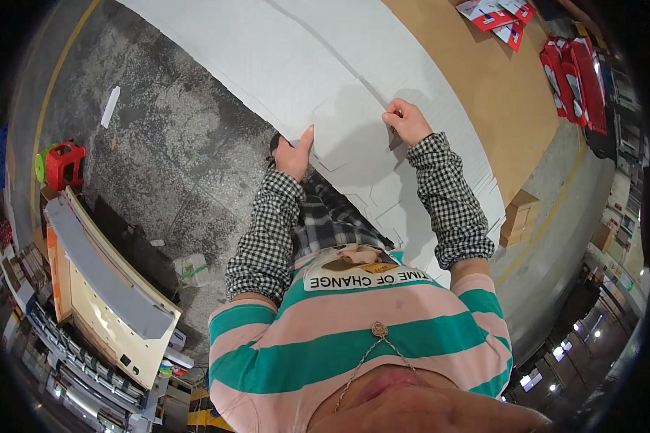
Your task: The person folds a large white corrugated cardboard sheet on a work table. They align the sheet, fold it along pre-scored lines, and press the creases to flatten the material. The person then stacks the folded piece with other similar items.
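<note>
A large white sheet with cut or scored outlines lies in front of me. My left hand is at its left edge, thumb stretched up along the top face. The other fingers are bent at the edge and partly hidden, so the sheet appears gripped between them and the thumb. Over the sheet, farther right, my right hand is closed in a pinch of thumb and forefinger. It meets the near end of a narrow grey line running across the sheet. What the pinch holds is too small to make out.
Brown cardboard lies beneath the sheet, with red and white packages on it. Red bundles stand at its right edge, near a cardboard box. On the left floor are a red stool and a pale panelled unit.
</note>
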The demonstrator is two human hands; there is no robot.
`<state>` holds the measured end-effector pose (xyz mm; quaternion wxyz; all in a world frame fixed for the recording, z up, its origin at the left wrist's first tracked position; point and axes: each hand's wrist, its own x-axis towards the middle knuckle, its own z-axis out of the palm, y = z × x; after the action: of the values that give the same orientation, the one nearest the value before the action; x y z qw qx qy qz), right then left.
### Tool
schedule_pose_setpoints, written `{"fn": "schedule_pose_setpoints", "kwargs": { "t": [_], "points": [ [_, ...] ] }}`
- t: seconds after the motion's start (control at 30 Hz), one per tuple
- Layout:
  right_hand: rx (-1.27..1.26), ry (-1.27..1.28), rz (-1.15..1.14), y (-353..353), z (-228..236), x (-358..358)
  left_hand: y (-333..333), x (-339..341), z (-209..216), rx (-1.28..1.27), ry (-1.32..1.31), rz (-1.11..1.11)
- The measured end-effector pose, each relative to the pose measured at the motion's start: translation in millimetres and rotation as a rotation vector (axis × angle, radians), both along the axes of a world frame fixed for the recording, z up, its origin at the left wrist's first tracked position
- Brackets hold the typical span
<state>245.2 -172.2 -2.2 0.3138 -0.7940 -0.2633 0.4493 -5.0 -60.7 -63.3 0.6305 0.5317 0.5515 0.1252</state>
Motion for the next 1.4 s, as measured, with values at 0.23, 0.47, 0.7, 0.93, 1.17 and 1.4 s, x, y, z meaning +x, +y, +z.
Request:
{"fn": "schedule_pose_setpoints", "kwargs": {
  "t": [0.23,0.47,0.7,0.93,1.17,1.4],
  "points": [
    [-0.003,-0.088,0.059,-4.5,-8.2,-1.3,-2.2,4.8,8.6,-0.074,-0.044,0.047],
    [-0.013,-0.114,0.110,-4.8,-3.4,-0.3,1.6,3.9,5.3,-0.192,-0.114,0.013],
    [-0.019,-0.093,0.046,-8.4,-2.6,-2.2,-0.3,5.7,6.5,-0.121,-0.053,-0.033],
    [0.001,-0.090,0.006,-11.5,-7.5,-2.4,-2.9,5.5,4.0,-0.074,-0.070,-0.029],
    [0.024,-0.109,-0.069,-12.7,-11.3,-3.7,-2.8,7.0,13.8,-0.026,-0.041,-0.096],
    [0.053,-0.119,-0.153,-16.7,-23.7,-3.4,-3.2,8.7,20.5,-0.027,-0.066,-0.067]
  ]
}}
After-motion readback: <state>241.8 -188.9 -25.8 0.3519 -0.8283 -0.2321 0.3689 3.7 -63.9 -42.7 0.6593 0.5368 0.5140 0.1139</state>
